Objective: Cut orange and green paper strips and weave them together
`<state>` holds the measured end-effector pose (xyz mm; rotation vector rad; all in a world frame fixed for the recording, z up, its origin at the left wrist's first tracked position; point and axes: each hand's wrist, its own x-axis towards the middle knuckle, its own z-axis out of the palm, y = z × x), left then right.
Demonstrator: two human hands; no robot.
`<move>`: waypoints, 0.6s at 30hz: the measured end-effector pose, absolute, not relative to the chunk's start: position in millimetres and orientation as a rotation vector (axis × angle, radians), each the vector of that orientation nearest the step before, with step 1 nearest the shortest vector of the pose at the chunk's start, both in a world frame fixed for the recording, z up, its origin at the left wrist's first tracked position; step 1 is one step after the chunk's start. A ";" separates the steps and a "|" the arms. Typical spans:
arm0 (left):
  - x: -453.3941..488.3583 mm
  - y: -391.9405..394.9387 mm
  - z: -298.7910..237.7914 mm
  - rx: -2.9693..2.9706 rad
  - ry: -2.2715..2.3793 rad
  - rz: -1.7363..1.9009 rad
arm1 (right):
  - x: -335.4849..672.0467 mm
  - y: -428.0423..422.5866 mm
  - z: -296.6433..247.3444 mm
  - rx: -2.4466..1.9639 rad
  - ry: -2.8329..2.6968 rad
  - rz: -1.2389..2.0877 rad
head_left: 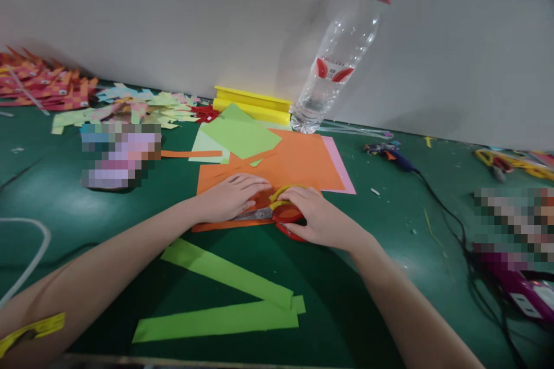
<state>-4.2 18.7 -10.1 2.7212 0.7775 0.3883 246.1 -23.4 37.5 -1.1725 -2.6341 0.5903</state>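
Note:
My right hand (311, 213) grips a pair of scissors (289, 218) with red and yellow handles. The blades point left, and a strip of orange paper (234, 225) runs along the near side of them. Flat on the orange paper (298, 155), my left hand (237, 195) lies with its fingers stretched out, just beyond the blade tips. Its fingers partly cover the paper, and the blade ends are hidden under it. Two light green paper strips (234, 271) lie nearer to me on the table.
A green sheet (242, 134) lies on the orange paper, and a pink sheet (340, 164) shows beneath. Behind stand a leaning water bottle (333, 57) and a yellow folded piece (255, 105). Paper scraps (142, 105) lie left; a blue corded tool (396, 157) and purple device (515, 285) lie right.

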 end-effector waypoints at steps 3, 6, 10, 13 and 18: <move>-4.7 19.4 -11.2 2.726 0.771 0.387 | 245.0 -23.4 37.4 -1.167 -2.654 0.568; -4.6 20.0 -12.4 2.734 0.770 0.392 | 244.5 -23.7 37.5 -1.171 -2.660 0.548; -4.4 19.9 -13.1 2.738 0.774 0.378 | 242.6 -25.2 37.7 -1.187 -2.646 0.573; -4.4 19.6 -13.5 2.735 0.801 0.368 | 240.9 -26.1 37.7 -1.196 -2.663 0.580; -4.4 19.5 -14.3 2.723 0.834 0.366 | 239.8 -27.0 38.7 -1.203 -2.682 0.564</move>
